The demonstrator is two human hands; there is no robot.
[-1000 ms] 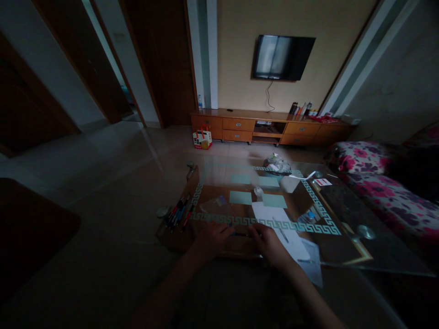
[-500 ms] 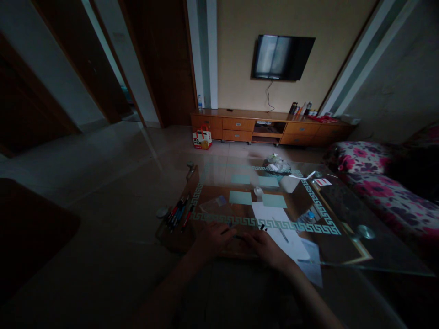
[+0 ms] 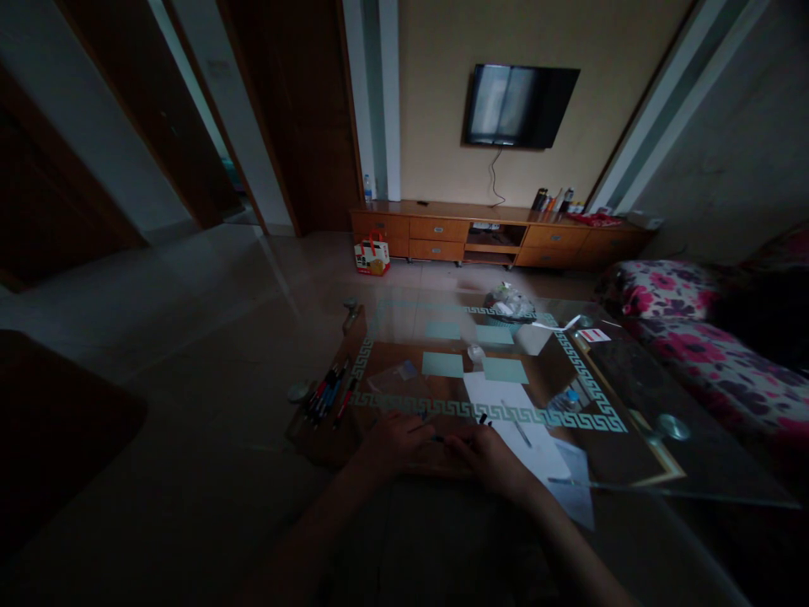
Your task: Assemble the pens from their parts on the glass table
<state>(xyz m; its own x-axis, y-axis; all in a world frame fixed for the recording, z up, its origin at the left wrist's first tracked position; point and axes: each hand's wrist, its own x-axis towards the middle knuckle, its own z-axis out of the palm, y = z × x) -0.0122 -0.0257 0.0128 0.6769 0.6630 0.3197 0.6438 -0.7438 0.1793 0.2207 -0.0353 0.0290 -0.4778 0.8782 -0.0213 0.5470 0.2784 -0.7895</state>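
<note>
My left hand (image 3: 395, 440) and my right hand (image 3: 484, 451) are close together over the near edge of the glass table (image 3: 714, 476). Both are closed, with a thin dark pen (image 3: 438, 437) between their fingertips. A small dark piece (image 3: 484, 419) shows just above my right hand. Several pens (image 3: 327, 392) in black, red and blue lie in a pile left of my left hand. White paper sheets (image 3: 534, 448) lie to the right of my right hand, with a clear ruler-like strip on them. A clear plastic sleeve (image 3: 398, 379) is beyond my left hand.
A bottle with a blue cap (image 3: 569, 400) lies right of the papers. Farther back are a filled plastic bag (image 3: 511, 302) and a red and white card (image 3: 594, 335). A flowered sofa (image 3: 683, 295) stands at right; a low cabinet (image 3: 436, 228) is beyond the table.
My right fingertips have shifted slightly left along the pen, toward my left hand. The objects on the table have not moved.
</note>
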